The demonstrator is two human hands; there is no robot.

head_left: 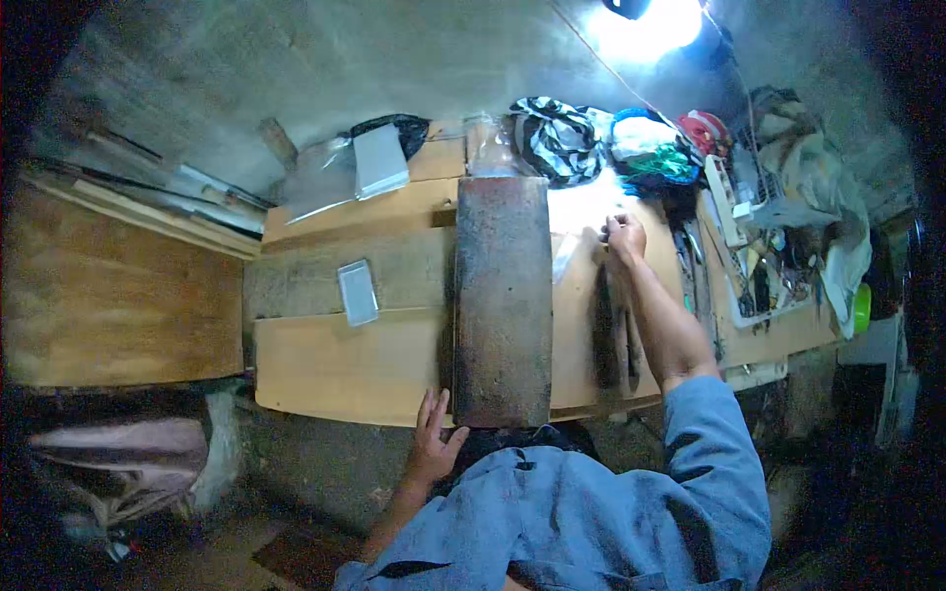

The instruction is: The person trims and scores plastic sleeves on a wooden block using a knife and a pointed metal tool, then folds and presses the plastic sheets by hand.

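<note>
A long dark board (503, 295) with a worn surface runs from my body toward the wall. My left hand (436, 445) is open at its near left corner, fingers apart and holding nothing; whether it touches the board I cannot tell. Over the right part of the table, my right hand (627, 238) is closed, its fingertips pinched together beneath the bright lamp glare. What they hold, if anything, is too small to make out. A clear plastic piece (565, 258) lies just left of that hand. On the left side rests a small clear flat case (358, 293).
A stack of clear sleeves (380, 163) lies at the back left. Along the wall sit a black-and-white striped bag (557, 138) and a blue-rimmed bag (652, 150). A white tray (764, 317) of tools stands right. A lamp (645, 30) hangs above.
</note>
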